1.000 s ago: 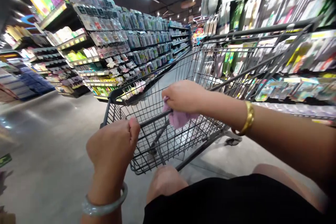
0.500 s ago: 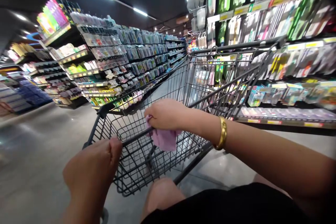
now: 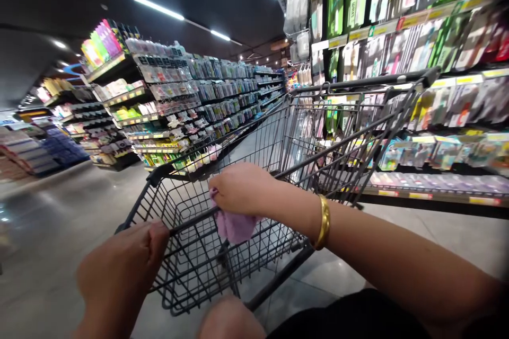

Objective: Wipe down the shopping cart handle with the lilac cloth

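A black wire shopping cart stands in front of me in a store aisle, its basket holding nothing I can see. My left hand is closed round the left end of the cart's handle bar. My right hand grips the bar further right, pressing a pink cloth against it; the cloth hangs below the fingers. A gold bangle sits on my right wrist. My knee shows below the cart.
Shelves of packaged goods line the aisle's left side, and racks of hanging packets run close along the right of the cart. Grey floor opens to the left. More shelving stands far left.
The view has tipped up and the cart has swung a little toward the aisle. Both hands kept their grip on the bar and sit lower and further left in the picture.
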`<state>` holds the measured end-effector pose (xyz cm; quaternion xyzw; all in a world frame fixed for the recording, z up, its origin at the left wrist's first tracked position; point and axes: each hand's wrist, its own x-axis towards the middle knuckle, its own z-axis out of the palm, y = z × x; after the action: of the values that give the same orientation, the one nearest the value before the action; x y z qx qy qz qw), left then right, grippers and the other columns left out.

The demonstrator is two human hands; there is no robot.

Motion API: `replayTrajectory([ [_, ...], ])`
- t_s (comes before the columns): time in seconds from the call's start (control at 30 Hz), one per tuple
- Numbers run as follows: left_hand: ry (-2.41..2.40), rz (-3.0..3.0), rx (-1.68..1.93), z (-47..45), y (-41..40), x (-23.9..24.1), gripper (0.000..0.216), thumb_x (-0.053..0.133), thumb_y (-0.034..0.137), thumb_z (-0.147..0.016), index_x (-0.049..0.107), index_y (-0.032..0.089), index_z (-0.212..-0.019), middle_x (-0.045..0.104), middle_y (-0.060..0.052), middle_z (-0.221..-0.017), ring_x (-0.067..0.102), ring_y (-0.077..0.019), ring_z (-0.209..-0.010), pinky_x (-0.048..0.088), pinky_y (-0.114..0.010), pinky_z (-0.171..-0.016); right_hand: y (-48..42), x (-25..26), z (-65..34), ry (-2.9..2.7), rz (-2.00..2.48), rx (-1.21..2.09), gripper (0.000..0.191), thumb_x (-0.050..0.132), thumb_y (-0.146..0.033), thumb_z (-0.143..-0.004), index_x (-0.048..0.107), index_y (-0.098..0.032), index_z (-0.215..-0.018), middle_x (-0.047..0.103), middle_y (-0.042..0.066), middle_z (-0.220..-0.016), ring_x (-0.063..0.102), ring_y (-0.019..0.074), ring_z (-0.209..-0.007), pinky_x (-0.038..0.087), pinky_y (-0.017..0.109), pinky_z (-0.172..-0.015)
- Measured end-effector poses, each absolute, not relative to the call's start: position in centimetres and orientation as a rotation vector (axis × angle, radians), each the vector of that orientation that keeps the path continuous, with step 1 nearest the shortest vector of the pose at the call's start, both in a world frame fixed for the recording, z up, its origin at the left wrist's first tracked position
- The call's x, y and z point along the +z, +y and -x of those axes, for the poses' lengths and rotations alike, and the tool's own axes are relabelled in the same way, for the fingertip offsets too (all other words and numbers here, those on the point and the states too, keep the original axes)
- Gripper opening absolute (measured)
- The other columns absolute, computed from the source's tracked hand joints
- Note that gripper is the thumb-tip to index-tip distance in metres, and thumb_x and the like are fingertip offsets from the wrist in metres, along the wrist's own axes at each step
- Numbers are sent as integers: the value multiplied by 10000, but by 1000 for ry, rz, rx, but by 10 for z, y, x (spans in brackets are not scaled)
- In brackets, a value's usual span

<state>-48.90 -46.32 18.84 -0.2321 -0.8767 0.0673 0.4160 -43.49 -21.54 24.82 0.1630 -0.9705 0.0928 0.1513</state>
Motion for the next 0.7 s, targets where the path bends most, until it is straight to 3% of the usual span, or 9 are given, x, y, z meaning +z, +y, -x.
replayTrajectory([
  [0.27, -2269, 534, 65, 483, -478, 186, 486, 330, 392, -955, 505, 189, -549, 470, -20, -566, 335, -144, -500, 140, -276, -523, -231, 240, 423, -2771, -451, 254, 279, 469, -251, -854, 743, -212, -894, 730, 105, -855, 655, 214, -805, 469, 335, -679],
  [0.47, -2292, 527, 121, 482, -481, 185, 466, 310, 358, -965, 487, 187, -569, 465, -17, -571, 378, -156, -573, 147, -255, -538, -235, 238, 409, -2736, -383, 211, 259, 480, -209, -846, 737, -212, -875, 736, 93, -890, 659, 228, -813, 475, 348, -657],
  [0.7, -2180, 597, 82, 481, -463, 186, 522, 264, 345, -975, 471, 182, -524, 470, -33, -548, 391, -157, -562, 147, -273, -536, -227, 234, 404, -2707, -320, 146, 223, 521, -200, -826, 743, -210, -845, 718, 92, -819, 630, 182, -737, 443, 310, -626],
])
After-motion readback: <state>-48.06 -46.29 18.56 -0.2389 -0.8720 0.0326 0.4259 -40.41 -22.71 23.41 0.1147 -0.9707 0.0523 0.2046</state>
